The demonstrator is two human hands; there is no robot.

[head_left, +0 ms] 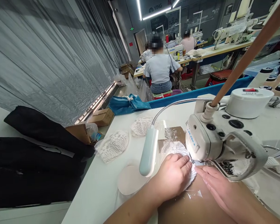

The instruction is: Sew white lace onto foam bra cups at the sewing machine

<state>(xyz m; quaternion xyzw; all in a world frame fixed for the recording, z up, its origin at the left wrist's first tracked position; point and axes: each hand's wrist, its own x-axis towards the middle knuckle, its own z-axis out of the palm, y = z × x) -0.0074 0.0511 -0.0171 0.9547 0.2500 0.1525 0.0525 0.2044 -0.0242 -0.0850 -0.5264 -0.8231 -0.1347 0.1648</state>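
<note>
A white lace bra cup (175,147) lies under the head of a white sewing machine (202,141), with its edge at the needle area. My left hand (175,174) rests over the cup, fingers bent and pressing it down close to the presser foot. My right hand (220,183) is on the other side, its fingers held together and their tips at the cup's edge. The needle itself is hidden behind the machine head and my fingers. A lamp on a bendy metal neck, with a pale green head (147,152), hangs just left of my left hand and lights the lace.
Two more lace cups (114,144) (142,126) and a plain beige cup piece (130,180) lie on the white table (88,199). Thread cones (262,77) stand at the right. Ahead sits a person (160,70) at another machine. Dark cloth (35,168) is at the left.
</note>
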